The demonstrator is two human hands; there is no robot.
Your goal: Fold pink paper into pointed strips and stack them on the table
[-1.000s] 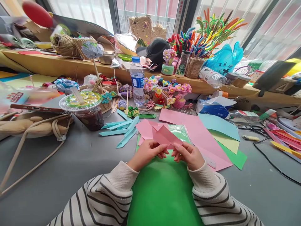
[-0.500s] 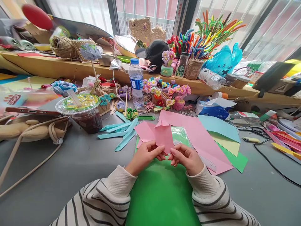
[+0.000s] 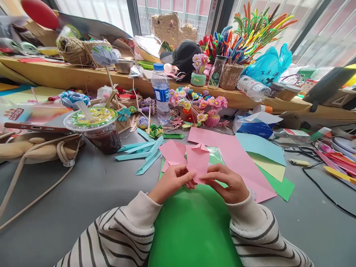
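You have the small folded piece of pink paper point(image 3: 198, 160) pinched at its lower edge between both hands, lifted just off the grey worktop point(image 3: 83, 193) so its pointed top fold faces you and you can see the creases. Your left hand point(image 3: 172, 181) clamps thumb and fingertips on the lower left corner; your right hand point(image 3: 230, 183) closes thumb and forefinger on the lower right edge, its other fingers curled under (a grip that keeps the flaps from springing open). The piece hangs above the near middle of the worktop, over the bright green paper sheet point(image 3: 191, 226) that serves as a working mat.

Just behind it lies a second folded pink paper piece point(image 3: 172, 152), and past that the large flat pink paper sheet point(image 3: 236, 159) fanned with light blue, yellow and green sheets toward the right edge, within easy reach. The pale teal folded paper strips point(image 3: 144, 154) lie to the left of the mat. Further left stands a clear plastic cup of dark drink point(image 3: 97, 129), kept well apart from the paper, and a clear plastic water bottle point(image 3: 161, 94) stands toward the far edge.
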